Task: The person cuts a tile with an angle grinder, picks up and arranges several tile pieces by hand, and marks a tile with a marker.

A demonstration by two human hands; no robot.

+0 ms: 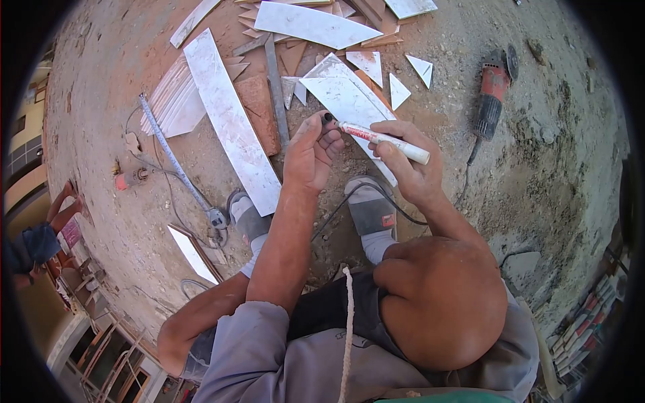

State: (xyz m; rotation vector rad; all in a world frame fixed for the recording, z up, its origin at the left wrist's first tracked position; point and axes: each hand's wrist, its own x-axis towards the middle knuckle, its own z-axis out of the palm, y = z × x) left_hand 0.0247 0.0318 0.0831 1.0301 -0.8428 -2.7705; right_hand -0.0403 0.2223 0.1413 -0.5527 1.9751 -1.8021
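Observation:
In my right hand (415, 164) is a white marker pen (390, 140) with red lettering, held between thumb and fingers and pointing left. My left hand (313, 153) pinches a small black cap (328, 117) between thumb and forefinger, its other fingers curled. The marker's tip is right at the cap. Below the marker lies a white tile piece (346, 99) with an angled end, on top of other pieces. Left of my left hand, a long white tile strip (232, 124) leans beside a reddish-brown slab (258, 111) and a narrow grey bar (276, 94).
An angle grinder (490, 97) rests on the dirt at right, its cord running toward my feet. Triangular tile offcuts (398, 91) lie ahead. On the left are stacked tiles (176, 97), an extended tape measure (171, 158) and a red tool (130, 178). Another person (37, 242) is at far left.

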